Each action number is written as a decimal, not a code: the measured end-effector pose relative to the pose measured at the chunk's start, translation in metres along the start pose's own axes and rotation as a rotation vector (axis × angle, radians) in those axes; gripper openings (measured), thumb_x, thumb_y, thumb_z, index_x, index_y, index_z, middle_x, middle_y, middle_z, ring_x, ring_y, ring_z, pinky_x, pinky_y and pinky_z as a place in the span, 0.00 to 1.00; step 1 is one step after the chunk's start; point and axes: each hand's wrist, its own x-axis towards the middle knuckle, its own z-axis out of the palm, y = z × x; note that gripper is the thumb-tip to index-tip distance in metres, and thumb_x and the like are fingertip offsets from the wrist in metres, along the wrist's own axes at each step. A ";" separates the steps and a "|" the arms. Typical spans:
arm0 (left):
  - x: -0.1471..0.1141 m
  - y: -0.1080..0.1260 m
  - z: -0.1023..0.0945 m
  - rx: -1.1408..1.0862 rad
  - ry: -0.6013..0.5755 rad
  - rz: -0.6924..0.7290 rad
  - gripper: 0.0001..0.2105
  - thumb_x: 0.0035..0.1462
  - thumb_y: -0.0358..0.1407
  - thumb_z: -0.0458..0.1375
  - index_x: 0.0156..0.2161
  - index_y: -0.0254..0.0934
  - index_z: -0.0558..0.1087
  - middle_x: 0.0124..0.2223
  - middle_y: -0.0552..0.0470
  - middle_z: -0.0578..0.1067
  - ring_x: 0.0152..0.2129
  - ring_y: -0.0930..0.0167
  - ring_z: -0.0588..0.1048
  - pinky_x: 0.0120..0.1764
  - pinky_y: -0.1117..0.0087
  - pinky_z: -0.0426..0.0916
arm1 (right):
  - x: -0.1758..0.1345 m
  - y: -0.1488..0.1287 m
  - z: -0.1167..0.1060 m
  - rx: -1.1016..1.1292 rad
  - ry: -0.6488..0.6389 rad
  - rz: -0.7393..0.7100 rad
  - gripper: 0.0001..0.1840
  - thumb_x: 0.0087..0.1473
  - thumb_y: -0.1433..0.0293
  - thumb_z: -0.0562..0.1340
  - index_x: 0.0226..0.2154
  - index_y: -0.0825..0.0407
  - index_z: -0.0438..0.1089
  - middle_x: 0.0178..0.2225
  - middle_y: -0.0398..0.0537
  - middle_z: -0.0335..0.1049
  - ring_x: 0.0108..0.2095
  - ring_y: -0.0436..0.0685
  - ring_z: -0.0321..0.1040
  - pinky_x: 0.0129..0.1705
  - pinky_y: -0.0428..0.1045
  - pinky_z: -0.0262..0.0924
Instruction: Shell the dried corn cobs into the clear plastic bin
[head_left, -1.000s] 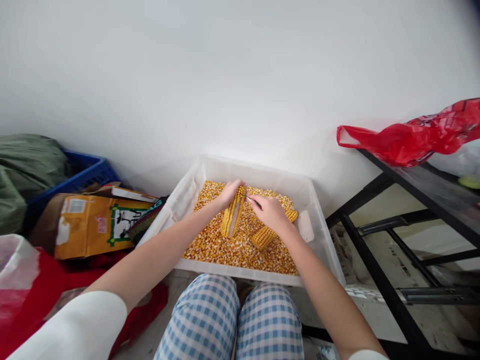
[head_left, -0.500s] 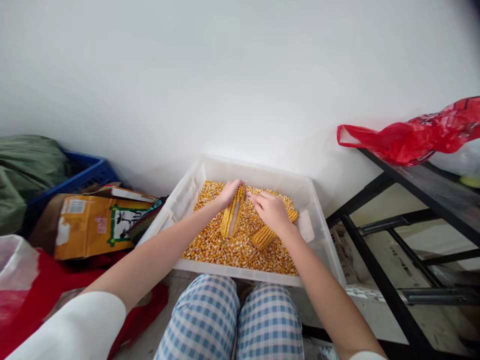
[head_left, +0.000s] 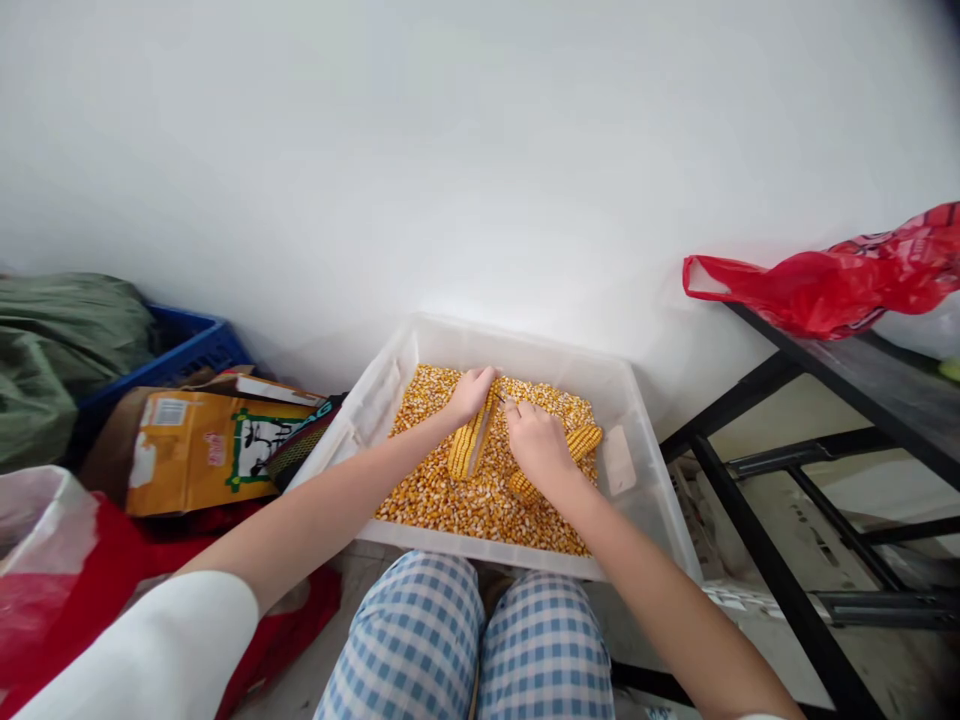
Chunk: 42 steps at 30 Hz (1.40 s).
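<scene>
My left hand [head_left: 471,393] is closed around the upper end of an ear of corn [head_left: 466,452], which slants down over loose kernels. A pale strip without kernels runs along its side. In my right hand [head_left: 534,438], closed just right of that ear, is a thin metal tool [head_left: 501,399]; only its slim end shows, pointing at the ear, and its handle is hidden. Two more yellow pieces, an ear of corn [head_left: 584,441] and a corn end [head_left: 523,486], show beside and beneath my right hand; whether they are one ear I cannot tell.
A translucent plastic bin [head_left: 660,500] holds the loose corn kernels [head_left: 465,512] before my knees. At left are a cardboard box [head_left: 187,450], a blue crate [head_left: 202,343] and a green bag [head_left: 71,350]. A black metal frame [head_left: 750,510] with a red plastic bag [head_left: 832,280] stands right.
My right hand has shifted slightly down and turned beside the ear, covering more of the corn beneath it. My left hand keeps its hold. The whole view has shifted slightly.
</scene>
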 end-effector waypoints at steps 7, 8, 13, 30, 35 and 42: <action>-0.004 0.003 0.003 0.043 0.014 0.047 0.18 0.50 0.47 0.44 0.21 0.34 0.62 0.21 0.55 0.63 0.25 0.70 0.62 0.30 0.71 0.57 | -0.003 -0.010 0.000 -0.093 0.022 -0.025 0.19 0.56 0.80 0.44 0.47 0.67 0.62 0.33 0.63 0.67 0.34 0.58 0.67 0.30 0.49 0.61; -0.005 0.004 0.003 0.059 0.016 0.043 0.18 0.50 0.47 0.43 0.21 0.34 0.62 0.21 0.55 0.62 0.25 0.70 0.62 0.29 0.71 0.57 | -0.003 -0.011 -0.001 -0.094 0.018 -0.031 0.19 0.56 0.81 0.44 0.47 0.67 0.62 0.33 0.63 0.67 0.34 0.58 0.67 0.29 0.49 0.61; -0.007 0.007 0.005 0.090 -0.021 0.063 0.17 0.50 0.45 0.43 0.20 0.35 0.62 0.21 0.55 0.62 0.25 0.70 0.63 0.31 0.71 0.58 | 0.002 0.001 -0.010 -0.027 -0.054 -0.048 0.18 0.54 0.81 0.46 0.43 0.63 0.65 0.33 0.60 0.69 0.33 0.58 0.68 0.31 0.49 0.61; -0.013 0.009 0.008 0.028 -0.132 0.115 0.15 0.48 0.42 0.42 0.18 0.35 0.61 0.19 0.55 0.62 0.22 0.72 0.62 0.29 0.71 0.59 | 0.032 0.051 -0.045 0.145 -0.311 -0.342 0.16 0.57 0.69 0.49 0.33 0.54 0.72 0.32 0.54 0.73 0.32 0.55 0.69 0.34 0.46 0.54; -0.018 0.010 0.013 0.050 -0.256 0.172 0.15 0.48 0.41 0.44 0.17 0.35 0.61 0.19 0.55 0.63 0.22 0.72 0.63 0.29 0.71 0.59 | 0.036 0.060 -0.042 0.250 -0.388 -0.344 0.14 0.55 0.68 0.53 0.31 0.50 0.74 0.30 0.48 0.74 0.28 0.52 0.67 0.29 0.45 0.52; -0.010 0.008 -0.003 -0.136 -0.170 -0.029 0.16 0.49 0.42 0.43 0.20 0.33 0.64 0.18 0.53 0.65 0.19 0.71 0.64 0.26 0.70 0.60 | 0.027 0.054 -0.029 0.337 -0.181 -0.216 0.16 0.57 0.68 0.50 0.38 0.49 0.72 0.35 0.48 0.73 0.34 0.53 0.68 0.36 0.45 0.55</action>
